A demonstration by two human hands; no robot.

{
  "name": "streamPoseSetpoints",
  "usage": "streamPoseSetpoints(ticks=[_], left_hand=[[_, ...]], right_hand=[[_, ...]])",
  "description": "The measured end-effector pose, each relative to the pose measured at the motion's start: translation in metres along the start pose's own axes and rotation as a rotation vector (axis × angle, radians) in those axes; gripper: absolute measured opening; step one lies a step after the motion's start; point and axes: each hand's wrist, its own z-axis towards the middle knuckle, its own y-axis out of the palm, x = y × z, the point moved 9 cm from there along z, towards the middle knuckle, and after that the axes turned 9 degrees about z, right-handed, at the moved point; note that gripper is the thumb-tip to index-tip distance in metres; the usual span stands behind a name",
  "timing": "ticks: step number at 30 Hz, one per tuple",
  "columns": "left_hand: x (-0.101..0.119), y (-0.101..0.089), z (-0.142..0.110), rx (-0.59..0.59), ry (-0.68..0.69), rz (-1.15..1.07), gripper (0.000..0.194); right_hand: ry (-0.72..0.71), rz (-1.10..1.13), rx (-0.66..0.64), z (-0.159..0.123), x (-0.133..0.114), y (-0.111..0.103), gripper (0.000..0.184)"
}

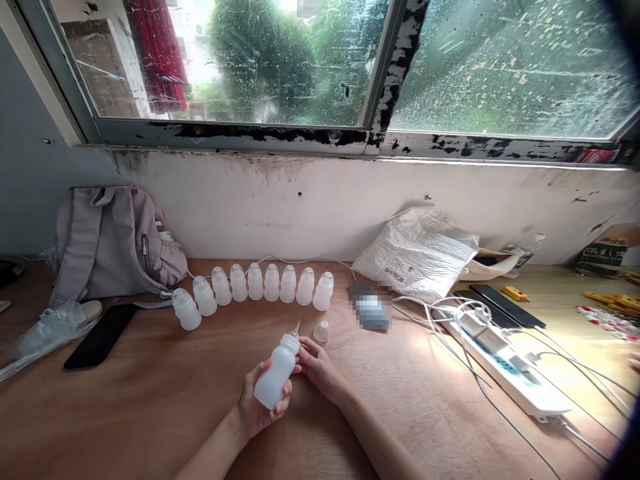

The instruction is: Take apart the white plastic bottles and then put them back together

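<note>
A frosted white baby bottle (273,380) leans to the right in my left hand (254,403), whose fingers wrap round its body. The bottle's clear cap is off, and a thin pointed tip (296,329) rises from the white collar (290,343). Beside the collar, my right hand (320,369) has its fingers curled together against the bottle's neck. Just past those fingers a clear dome cap (321,332) lies on the table. Behind, several similar bottles with caps on stand in a curved row (255,283).
At left are a grey backpack (113,240), a black phone (100,337) and a plastic bag (50,330). To the right lie a silver padded bag (417,253), a blurred-out item (370,308), a white power strip (520,377) with loose cables and dark phones (505,305).
</note>
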Motion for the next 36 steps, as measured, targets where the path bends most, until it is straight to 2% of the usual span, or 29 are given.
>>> streamPoseSetpoints(ticks=[6,13,18,22,26,28,30,33,36], left_hand=[[0.001,-0.008,0.002,0.062,-0.017,0.05,0.055],[-0.008,-0.012,0.003,0.128,-0.097,0.111,0.054],[-0.005,-0.016,0.002,0.172,-0.093,0.122,0.052],[-0.005,-0.017,0.004,0.152,-0.096,0.146,0.055],[-0.003,-0.01,0.004,0.097,-0.075,0.218,0.056],[0.01,-0.011,-0.001,0.136,-0.002,0.305,0.052],[0.036,-0.02,-0.014,0.247,0.137,0.414,0.046],[0.092,-0.053,-0.054,0.511,0.387,0.55,0.042],[0.15,-0.094,-0.116,0.86,0.655,0.777,0.043]], right_hand=[[-0.008,0.046,0.052,0.004,-0.002,-0.01,0.025],[-0.036,-0.005,0.014,-0.002,-0.009,0.003,0.028],[-0.021,0.017,0.008,0.0,-0.004,0.001,0.03],[-0.036,0.079,0.019,0.004,-0.004,-0.008,0.03],[-0.055,0.098,0.045,0.008,-0.005,-0.018,0.029],[-0.063,0.09,0.046,0.009,-0.005,-0.021,0.029],[-0.067,0.093,0.044,0.01,-0.004,-0.023,0.029],[-0.073,0.098,0.039,0.011,-0.003,-0.025,0.026],[-0.076,0.091,0.034,0.011,-0.003,-0.024,0.025]])
